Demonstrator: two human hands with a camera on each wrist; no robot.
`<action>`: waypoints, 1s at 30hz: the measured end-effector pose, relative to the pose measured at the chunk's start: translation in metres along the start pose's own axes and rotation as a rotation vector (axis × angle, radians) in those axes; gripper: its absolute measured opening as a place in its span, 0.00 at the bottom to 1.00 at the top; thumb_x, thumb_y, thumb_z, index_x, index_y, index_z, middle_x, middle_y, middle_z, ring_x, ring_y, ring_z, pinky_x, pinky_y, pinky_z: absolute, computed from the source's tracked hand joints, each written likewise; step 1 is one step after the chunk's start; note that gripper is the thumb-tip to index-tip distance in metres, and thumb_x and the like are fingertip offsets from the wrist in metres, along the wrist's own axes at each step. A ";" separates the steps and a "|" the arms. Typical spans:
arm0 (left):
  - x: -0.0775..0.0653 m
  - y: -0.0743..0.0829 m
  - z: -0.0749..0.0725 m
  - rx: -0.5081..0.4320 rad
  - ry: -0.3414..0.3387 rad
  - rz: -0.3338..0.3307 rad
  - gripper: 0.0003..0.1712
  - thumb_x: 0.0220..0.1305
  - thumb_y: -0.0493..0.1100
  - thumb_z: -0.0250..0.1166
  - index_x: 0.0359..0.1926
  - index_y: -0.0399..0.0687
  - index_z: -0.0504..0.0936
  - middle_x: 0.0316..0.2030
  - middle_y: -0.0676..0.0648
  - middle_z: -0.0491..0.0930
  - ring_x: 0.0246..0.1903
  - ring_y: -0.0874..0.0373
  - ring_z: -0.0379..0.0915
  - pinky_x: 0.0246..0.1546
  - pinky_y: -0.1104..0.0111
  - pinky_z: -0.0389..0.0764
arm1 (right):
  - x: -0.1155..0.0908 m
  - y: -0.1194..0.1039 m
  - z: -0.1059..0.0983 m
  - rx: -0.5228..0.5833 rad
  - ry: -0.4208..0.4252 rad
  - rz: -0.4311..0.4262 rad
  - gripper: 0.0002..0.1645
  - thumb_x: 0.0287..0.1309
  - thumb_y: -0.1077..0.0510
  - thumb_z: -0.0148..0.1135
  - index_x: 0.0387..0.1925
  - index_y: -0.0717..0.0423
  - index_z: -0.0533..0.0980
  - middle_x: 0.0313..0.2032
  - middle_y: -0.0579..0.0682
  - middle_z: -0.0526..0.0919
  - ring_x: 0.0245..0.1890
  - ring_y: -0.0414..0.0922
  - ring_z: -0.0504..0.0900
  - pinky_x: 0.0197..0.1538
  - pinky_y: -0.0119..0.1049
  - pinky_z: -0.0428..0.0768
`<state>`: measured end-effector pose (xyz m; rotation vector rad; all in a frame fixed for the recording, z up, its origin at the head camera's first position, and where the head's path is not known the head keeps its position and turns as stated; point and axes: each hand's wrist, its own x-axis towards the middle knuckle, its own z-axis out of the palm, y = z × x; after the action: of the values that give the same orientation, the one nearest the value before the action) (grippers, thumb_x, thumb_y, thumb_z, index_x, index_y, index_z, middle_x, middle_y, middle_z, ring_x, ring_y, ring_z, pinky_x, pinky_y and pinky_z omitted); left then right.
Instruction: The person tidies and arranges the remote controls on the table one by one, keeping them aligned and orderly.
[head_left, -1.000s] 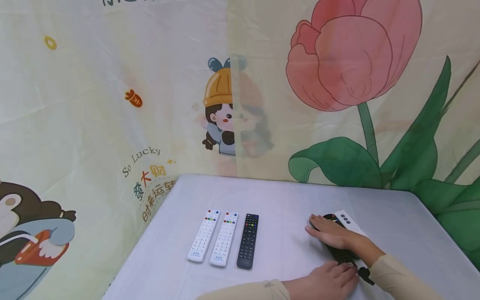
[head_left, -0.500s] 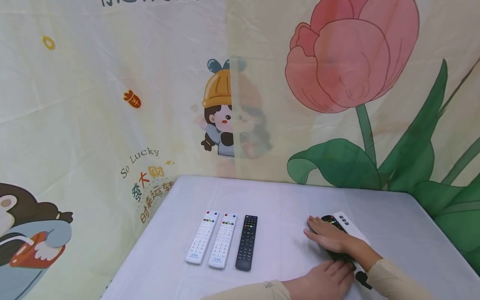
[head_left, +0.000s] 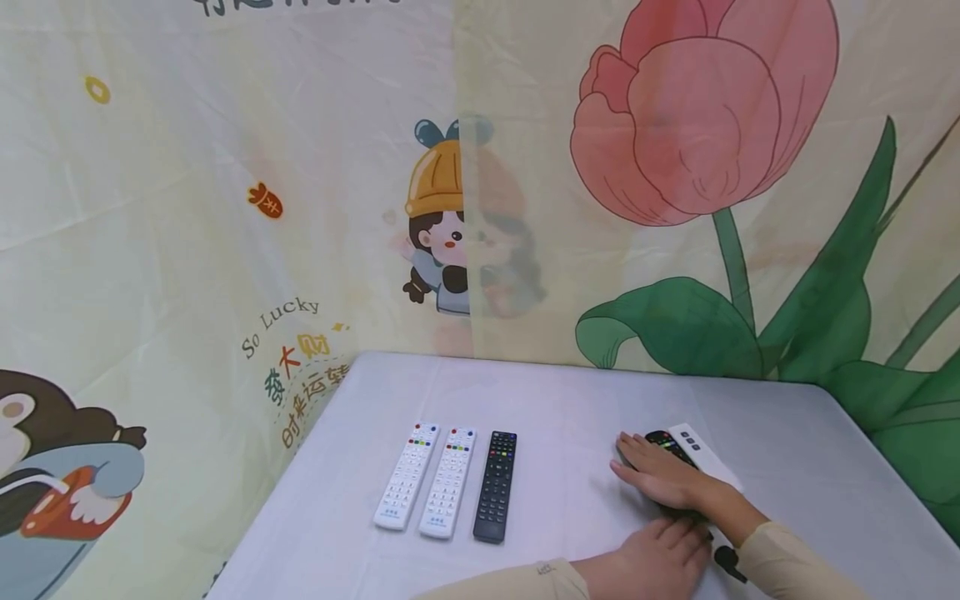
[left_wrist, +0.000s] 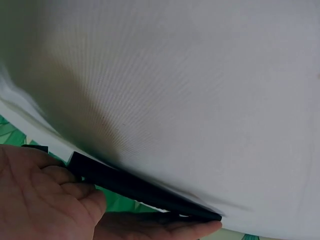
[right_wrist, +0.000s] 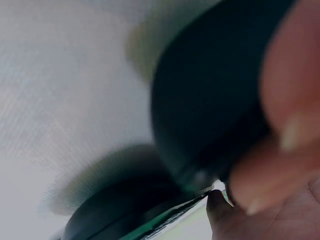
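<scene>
In the head view my right hand [head_left: 663, 475] lies flat with straight fingers over a black remote control [head_left: 670, 445], whose far end with coloured buttons shows past the knuckles. Alongside it, a white remote [head_left: 705, 454] sticks out to the right. My left hand [head_left: 652, 560] rests its extended fingers at the black remote's near end. From the left wrist, a thin dark slab [left_wrist: 135, 187] runs between the two hands. Two rounded black ends [right_wrist: 200, 100] fill the right wrist view, close to fingers; a dark edge also shows beneath the right fingertips. The palm hides the remotes' middles.
Further left on the white-covered table [head_left: 570, 408] lie a white remote [head_left: 407, 479], a second white remote [head_left: 447, 483] and a black one [head_left: 495, 487], side by side. A small black piece [head_left: 727, 562] is below the right wrist. A printed curtain [head_left: 525, 167] stands behind.
My left fingers have edged slightly onto the near end of the black remote, covering more of its buttons. The right hand stays almost where it was; the head view has shifted a little.
</scene>
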<state>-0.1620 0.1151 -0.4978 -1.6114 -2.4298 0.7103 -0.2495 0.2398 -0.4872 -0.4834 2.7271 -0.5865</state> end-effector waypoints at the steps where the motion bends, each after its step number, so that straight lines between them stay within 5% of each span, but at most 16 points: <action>1: -0.001 0.000 0.001 0.003 0.008 0.004 0.46 0.71 0.74 0.32 0.78 0.53 0.51 0.77 0.52 0.49 0.76 0.61 0.43 0.73 0.71 0.49 | 0.000 0.000 0.000 -0.001 0.000 -0.002 0.47 0.74 0.35 0.39 0.74 0.70 0.53 0.75 0.68 0.50 0.75 0.68 0.44 0.74 0.65 0.44; 13: -0.006 -0.001 0.010 -0.032 0.068 0.033 0.45 0.72 0.72 0.35 0.77 0.48 0.54 0.76 0.48 0.53 0.75 0.60 0.48 0.72 0.73 0.54 | 0.002 0.009 0.003 -0.047 0.023 -0.039 0.45 0.75 0.36 0.37 0.74 0.68 0.53 0.75 0.67 0.51 0.75 0.68 0.45 0.73 0.65 0.45; 23: -0.006 -0.002 0.005 -0.107 -0.066 0.046 0.44 0.72 0.72 0.33 0.78 0.51 0.50 0.77 0.51 0.48 0.75 0.63 0.43 0.71 0.75 0.51 | -0.008 0.010 -0.009 -0.016 0.042 -0.034 0.43 0.75 0.37 0.37 0.74 0.67 0.54 0.75 0.66 0.51 0.75 0.67 0.46 0.73 0.65 0.44; 30: -0.009 -0.001 0.004 -0.106 -0.087 0.042 0.44 0.72 0.72 0.31 0.78 0.52 0.49 0.77 0.52 0.47 0.75 0.64 0.43 0.71 0.76 0.52 | -0.008 0.019 -0.007 -0.010 0.040 -0.007 0.45 0.75 0.35 0.35 0.74 0.67 0.53 0.76 0.66 0.49 0.76 0.67 0.44 0.73 0.65 0.43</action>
<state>-0.1601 0.1053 -0.4998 -1.7095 -2.5418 0.6824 -0.2493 0.2613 -0.4878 -0.4889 2.7685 -0.5901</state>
